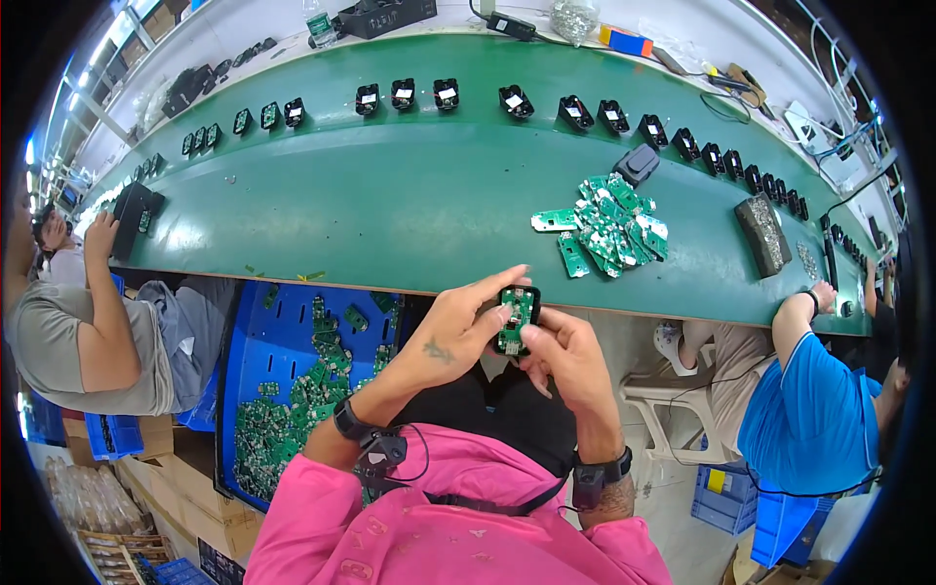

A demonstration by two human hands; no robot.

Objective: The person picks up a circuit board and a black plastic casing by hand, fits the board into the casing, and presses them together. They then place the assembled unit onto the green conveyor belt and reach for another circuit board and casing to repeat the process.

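Note:
Just off the near edge of the green bench, both my hands hold a small black plastic housing (535, 293) with a green circuit board (512, 336) in it. My left hand (458, 327) grips it from the left, thumb lying on the board. My right hand (570, 353) closes on the other side, its thumb pressing the board's lower right part. Beyond my hands, a loose pile of green circuit boards (609, 229) lies on the bench. A dark grey plastic housing (638, 165) rests at the pile's far side.
A row of black housings (446, 95) runs along the bench (370, 214). A blue crate (268, 341) with many boards stands below at my left. A dark rectangular block (762, 235) lies to the right. Co-workers sit both sides, one in a blue shirt (814, 414). A bottle (319, 24) stands behind.

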